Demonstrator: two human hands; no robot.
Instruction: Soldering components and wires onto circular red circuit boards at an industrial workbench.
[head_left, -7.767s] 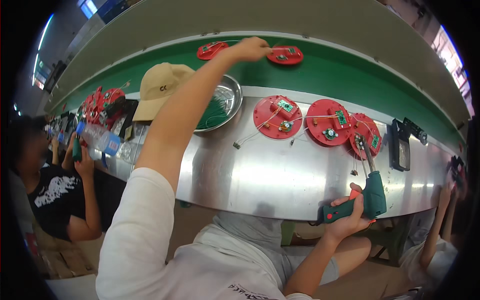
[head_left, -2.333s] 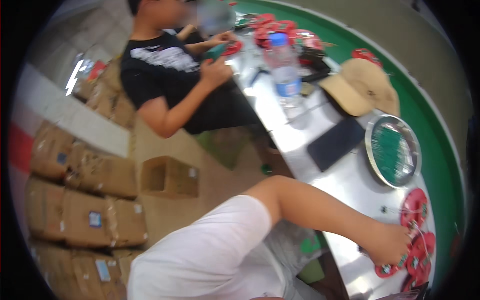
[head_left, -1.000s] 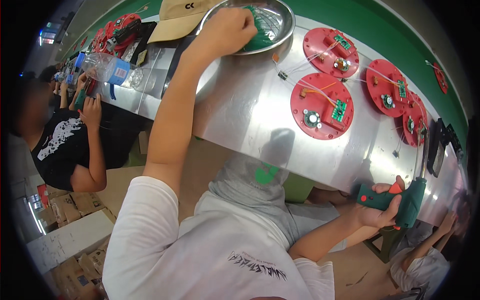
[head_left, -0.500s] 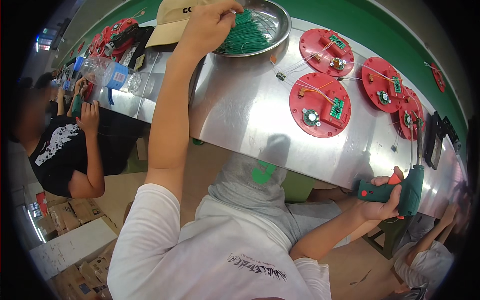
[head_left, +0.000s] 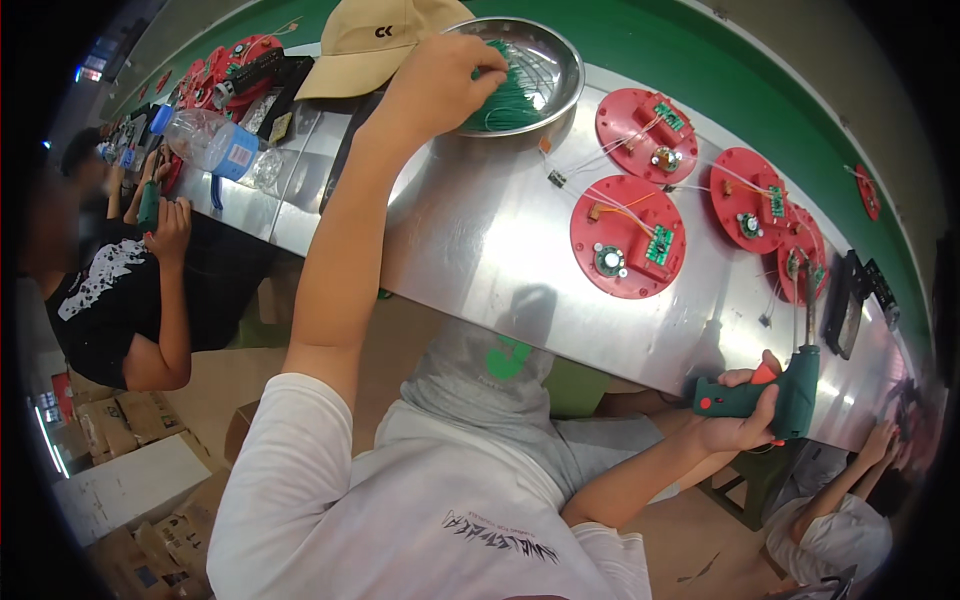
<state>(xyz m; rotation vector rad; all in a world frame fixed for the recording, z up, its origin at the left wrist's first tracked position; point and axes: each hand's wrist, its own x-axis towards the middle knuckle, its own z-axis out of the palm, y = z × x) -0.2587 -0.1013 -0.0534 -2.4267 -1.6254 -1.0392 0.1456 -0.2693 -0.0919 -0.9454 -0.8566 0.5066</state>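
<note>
Over a round steel bowl (head_left: 570,92) at the table's far side, my left hand (head_left: 452,85) has its fingers pinched together against a bundle of thin green wires (head_left: 508,105). Whatever lies between those fingertips is hidden. My right hand (head_left: 742,415) is wrapped round a dark green soldering gun (head_left: 797,392) with a red trigger, its metal tip pointing away from me, near the table's front edge. Between the hands lie red round plastic plates, among them a near one (head_left: 637,275), a far one (head_left: 618,110) and one at right (head_left: 735,170), carrying small green boards and thin wires.
A tan cap (head_left: 350,50) rests left of the bowl. Farther left, a clear plastic bottle (head_left: 205,140) lies on its side on the metal table (head_left: 460,230). Co-workers sit at left and at lower right. Black parts (head_left: 848,300) stand at the right end.
My left hand has come slightly nearer and to the right over the wires, its fingers lower. My right hand keeps hold of the soldering gun. The whole view has shifted somewhat.
</note>
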